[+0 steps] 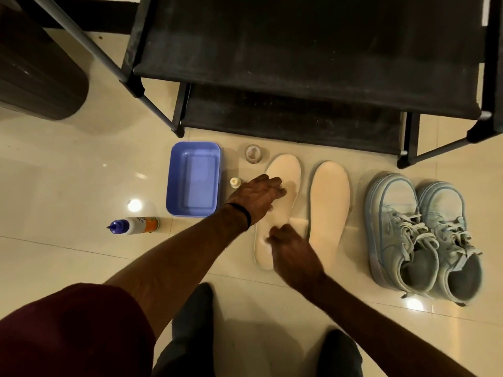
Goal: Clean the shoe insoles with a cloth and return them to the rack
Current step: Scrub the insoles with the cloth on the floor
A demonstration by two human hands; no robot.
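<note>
Left insole (pixel 283 186) lies flat on the floor (pixel 81 172), near the rack (pixel 299 63). My left hand (pixel 258 193) presses its toe end, fingers straight. My right hand (pixel 292 248) rubs the heel; grip blurred, cloth not discernible. Judgement: hold toe firmly, wipe heel-to-toe, light pressure

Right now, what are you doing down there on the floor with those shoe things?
A person is cleaning shoe insoles on the floor in front of a black shoe rack. The left hand rests on the left insole, steadying it, while the right hand rubs near its heel; it is too blurred to see a cloth. The second insole lies beside it, then a pair of sneakers. A blue tub and a bottle sit to the left.
</note>
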